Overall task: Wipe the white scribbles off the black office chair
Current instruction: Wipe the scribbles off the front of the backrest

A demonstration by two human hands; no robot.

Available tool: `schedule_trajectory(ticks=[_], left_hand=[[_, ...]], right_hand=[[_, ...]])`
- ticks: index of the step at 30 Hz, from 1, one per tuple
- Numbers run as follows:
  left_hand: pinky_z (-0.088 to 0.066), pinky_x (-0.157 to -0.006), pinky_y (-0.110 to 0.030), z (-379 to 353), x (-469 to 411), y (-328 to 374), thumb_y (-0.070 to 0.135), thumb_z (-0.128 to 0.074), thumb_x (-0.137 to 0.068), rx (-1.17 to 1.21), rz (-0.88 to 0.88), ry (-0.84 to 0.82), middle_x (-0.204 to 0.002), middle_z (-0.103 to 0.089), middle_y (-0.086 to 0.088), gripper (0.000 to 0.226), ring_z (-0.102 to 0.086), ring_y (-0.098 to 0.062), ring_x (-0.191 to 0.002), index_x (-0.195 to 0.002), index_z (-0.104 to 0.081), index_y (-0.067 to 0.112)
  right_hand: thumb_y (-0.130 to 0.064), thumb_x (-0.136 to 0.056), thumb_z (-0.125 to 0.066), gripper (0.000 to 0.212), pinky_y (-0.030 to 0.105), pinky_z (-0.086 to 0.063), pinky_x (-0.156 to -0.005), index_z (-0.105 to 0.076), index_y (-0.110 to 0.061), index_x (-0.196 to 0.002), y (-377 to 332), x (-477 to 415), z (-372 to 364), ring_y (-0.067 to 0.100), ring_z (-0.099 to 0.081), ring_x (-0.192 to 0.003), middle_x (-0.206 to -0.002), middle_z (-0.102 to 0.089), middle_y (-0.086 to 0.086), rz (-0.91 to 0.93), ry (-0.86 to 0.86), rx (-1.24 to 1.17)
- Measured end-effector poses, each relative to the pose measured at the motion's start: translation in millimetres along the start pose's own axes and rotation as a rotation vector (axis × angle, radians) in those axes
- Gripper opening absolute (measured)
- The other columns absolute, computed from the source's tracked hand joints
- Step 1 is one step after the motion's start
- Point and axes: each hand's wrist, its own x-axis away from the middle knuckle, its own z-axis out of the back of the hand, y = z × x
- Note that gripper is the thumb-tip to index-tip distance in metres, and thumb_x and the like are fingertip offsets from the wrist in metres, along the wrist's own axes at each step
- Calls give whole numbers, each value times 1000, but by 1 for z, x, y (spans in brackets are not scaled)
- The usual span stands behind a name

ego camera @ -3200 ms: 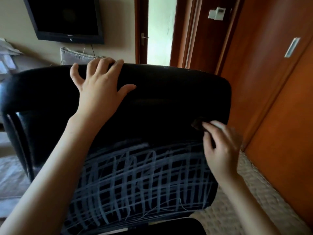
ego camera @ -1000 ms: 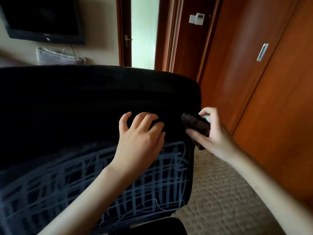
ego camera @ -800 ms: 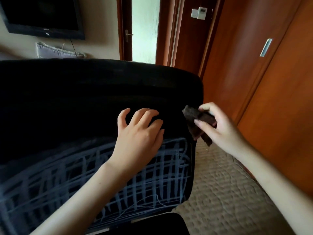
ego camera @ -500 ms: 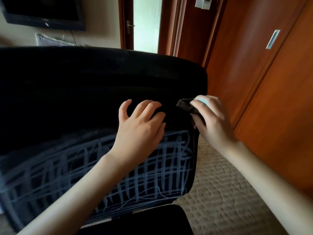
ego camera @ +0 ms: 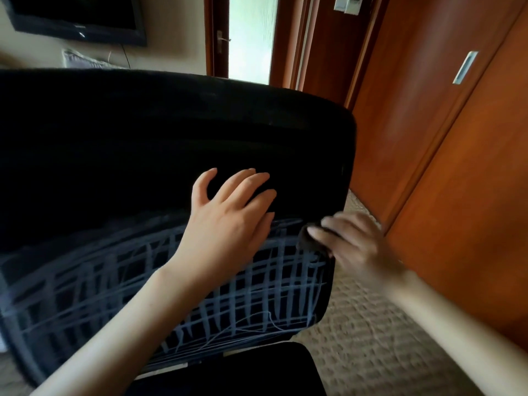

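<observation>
Closest to you, the chair's seat fills the bottom edge, with patterned carpet to its right. Above it rises the chair back, facing you. Its lower half is crossed by white scribbles in a rough grid, and its upper half is plain black. Your left hand lies flat on the back at the top edge of the scribbles, fingers straight and spread. Your right hand, blurred, grips a dark cloth against the top right corner of the scribbles. Beyond the chair are a wooden wardrobe door, a bright doorway and a wall-mounted television.
</observation>
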Motion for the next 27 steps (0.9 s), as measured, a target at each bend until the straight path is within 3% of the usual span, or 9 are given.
schedule_trajectory(ticks=[5, 8, 11, 13, 16, 18, 20, 24, 27], left_hand=[[-31, -105, -50, 14, 31, -15, 29, -48, -93, 21, 86, 23, -130, -57, -2, 34, -49, -20, -125, -120, -64, 16], [-33, -102, -47, 24, 50, -29, 30, -47, -94, 16, 115, 46, -127, -59, -3, 34, -51, -22, -121, -119, -65, 14], [-37, -98, -46, 44, 72, -49, 24, -50, -93, 30, 202, 187, -121, -62, -7, 30, -55, -28, -113, -114, -67, 10], [-38, -100, -50, 52, 94, -73, 26, -47, -95, 49, 349, 252, -125, -58, -7, 33, -53, -29, -116, -118, -64, 10], [-36, -107, -49, 39, 153, -142, 44, -37, -98, 139, 654, 276, -138, -48, 1, 45, -45, -21, -127, -135, -48, 21], [-39, -104, -50, 32, 193, -182, 62, -33, -93, 204, 896, 235, -135, -49, 2, 59, -47, -19, -125, -135, -45, 22], [-47, -94, -49, 29, 209, -193, 71, -35, -88, 298, 1033, 319, -127, -53, -4, 68, -53, -23, -118, -130, -47, 19], [-49, -93, -48, 32, 187, -161, 56, -54, -87, 473, 1049, 480, -132, -51, -11, 52, -58, -21, -115, -133, -48, 31], [-48, -95, -46, 36, 179, -149, 38, -57, -90, 507, 1017, 543, -130, -51, -13, 40, -56, -20, -115, -129, -50, 32]], right_hand=[[6, -94, -41, 31, 40, -48, -79, -71, 4, -103, 7, -61, 0, 31, -53, -91, -99, -67, 18, -174, 116, 74], [1, -97, -41, 29, 36, -46, -82, -69, 0, -106, -24, -22, -19, 29, -55, -93, -105, -63, 14, -85, 66, 37], [1, -96, -48, 24, 36, -48, -79, -70, -4, -105, -31, -5, -19, 25, -55, -93, -105, -62, 9, 32, -9, 30], [3, -94, -49, 26, 39, -47, -77, -74, -3, -101, -20, -29, -14, 27, -57, -92, -100, -68, 12, 23, 23, 42], [10, -87, -53, 26, 41, -46, -76, -73, -1, -101, -10, -71, -13, 30, -55, -90, -98, -68, 15, -64, 113, 86], [13, -83, -57, 27, 42, -45, -75, -71, 1, -102, -20, -74, -21, 30, -52, -91, -103, -63, 14, -99, 153, 53], [8, -89, -54, 24, 42, -47, -76, -68, -1, -107, -37, -51, -32, 30, -52, -92, -108, -55, 10, -49, 139, 0], [1, -92, -54, 24, 41, -47, -76, -59, -8, -114, -47, -26, -38, 27, -55, -94, -111, -54, 7, 152, 30, -20], [4, -87, -58, 26, 41, -45, -72, -64, -7, -110, -34, -65, -31, 30, -59, -89, -105, -63, 11, 137, 69, 14]])
